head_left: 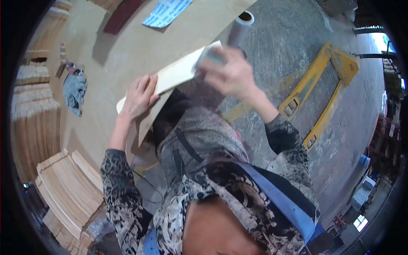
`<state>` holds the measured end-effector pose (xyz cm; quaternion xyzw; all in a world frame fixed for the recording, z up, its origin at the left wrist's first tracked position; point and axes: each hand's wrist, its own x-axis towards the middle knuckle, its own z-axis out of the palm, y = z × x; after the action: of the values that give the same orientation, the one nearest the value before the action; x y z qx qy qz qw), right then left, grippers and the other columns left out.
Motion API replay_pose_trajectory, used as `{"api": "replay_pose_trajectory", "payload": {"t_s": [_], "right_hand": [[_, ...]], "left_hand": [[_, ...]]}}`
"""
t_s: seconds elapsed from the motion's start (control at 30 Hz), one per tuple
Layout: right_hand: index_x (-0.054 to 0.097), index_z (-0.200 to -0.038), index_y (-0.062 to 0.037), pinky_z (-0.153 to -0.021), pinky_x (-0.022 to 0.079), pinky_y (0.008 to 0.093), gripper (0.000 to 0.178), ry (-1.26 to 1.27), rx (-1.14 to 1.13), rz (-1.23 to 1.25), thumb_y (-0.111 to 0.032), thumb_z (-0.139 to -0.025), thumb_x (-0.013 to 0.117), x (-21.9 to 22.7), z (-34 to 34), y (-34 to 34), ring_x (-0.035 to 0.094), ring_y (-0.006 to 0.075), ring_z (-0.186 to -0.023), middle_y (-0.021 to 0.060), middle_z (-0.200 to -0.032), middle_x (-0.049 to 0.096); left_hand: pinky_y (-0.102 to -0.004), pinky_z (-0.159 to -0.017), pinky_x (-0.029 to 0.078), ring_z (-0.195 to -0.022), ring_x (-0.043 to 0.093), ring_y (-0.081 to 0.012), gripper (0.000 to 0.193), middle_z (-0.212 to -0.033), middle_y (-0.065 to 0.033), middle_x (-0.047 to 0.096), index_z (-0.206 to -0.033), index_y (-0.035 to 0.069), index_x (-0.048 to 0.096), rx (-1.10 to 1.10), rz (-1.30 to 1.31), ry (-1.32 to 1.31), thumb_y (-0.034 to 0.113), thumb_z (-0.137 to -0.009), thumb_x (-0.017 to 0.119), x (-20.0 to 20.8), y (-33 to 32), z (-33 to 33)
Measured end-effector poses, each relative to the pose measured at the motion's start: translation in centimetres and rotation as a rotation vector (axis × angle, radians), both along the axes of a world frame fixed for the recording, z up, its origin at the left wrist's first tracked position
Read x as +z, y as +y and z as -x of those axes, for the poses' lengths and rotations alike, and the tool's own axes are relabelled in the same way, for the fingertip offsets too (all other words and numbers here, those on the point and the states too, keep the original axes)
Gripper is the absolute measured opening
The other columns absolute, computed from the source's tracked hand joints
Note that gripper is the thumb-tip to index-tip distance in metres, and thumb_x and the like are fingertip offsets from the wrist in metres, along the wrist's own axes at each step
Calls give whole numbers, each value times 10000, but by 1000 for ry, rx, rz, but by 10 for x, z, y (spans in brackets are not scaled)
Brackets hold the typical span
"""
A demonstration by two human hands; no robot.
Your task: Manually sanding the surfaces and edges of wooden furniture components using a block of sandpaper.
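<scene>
A long pale wooden board (178,73) with a rounded left end lies slantwise along the edge of the workbench, over my lap. My left hand (139,97) is closed on the board near its left end, fingers pressed together over the top. At the far right end, my right hand (231,73) grips a grey sanding pad (209,57) against the board's surface. That hand and the pad are smeared by motion, so the pad's exact shape is unclear. Both forearms are in patterned sleeves.
On the workbench (102,80) are a grey glove (74,91), a dark red strip (121,19) and a blue printed sheet (166,12). Stacked wooden pieces (70,187) stand at left. A film roll (241,29) stands beyond my right hand; a yellow pallet jack (312,80) is on the floor.
</scene>
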<state>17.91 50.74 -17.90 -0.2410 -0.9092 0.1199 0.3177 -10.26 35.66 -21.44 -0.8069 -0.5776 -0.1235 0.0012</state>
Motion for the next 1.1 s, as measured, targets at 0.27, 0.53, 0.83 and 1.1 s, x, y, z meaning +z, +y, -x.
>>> {"api": "replay_pose_trajectory", "payload": {"t_s": [0.27, 0.53, 0.83, 1.1], "right_hand": [[634, -1158, -210, -913, 438, 386, 390, 91, -464, 668, -374, -805, 613, -66, -63, 87, 529, 315, -1105, 159, -1211, 529], [667, -1087, -263, -854, 469, 364, 338, 108, -267, 423, -314, -753, 670, -65, -45, 74, 556, 314, -1006, 118, -1143, 560], [656, -1125, -213, -979, 389, 351, 348, 274, 16, 469, -301, -789, 646, -46, -6, 63, 503, 272, -1149, 130, -1249, 510], [620, -1163, -75, -927, 410, 322, 435, 637, -143, 781, -273, -779, 668, -60, -41, 55, 503, 222, -1115, 136, -1243, 512]], "left_hand": [[-399, -867, 420, -1002, 489, -322, 577, -1124, -171, 478, -1242, -32, 476, 8, 25, 9, 291, -786, 620, 3, 5, -4], [-416, -855, 430, -979, 497, -345, 559, -1140, -182, 488, -1226, -49, 488, 0, 6, 24, 288, -798, 611, 1, -1, -8], [-421, -847, 433, -972, 487, -341, 565, -1136, -183, 474, -1241, -46, 472, 31, 49, 17, 295, -808, 599, -2, 10, -3], [-425, -878, 407, -1007, 473, -342, 611, -1170, -176, 466, -1285, -26, 447, 38, 74, 71, 335, -816, 599, -6, -8, -3]]}}
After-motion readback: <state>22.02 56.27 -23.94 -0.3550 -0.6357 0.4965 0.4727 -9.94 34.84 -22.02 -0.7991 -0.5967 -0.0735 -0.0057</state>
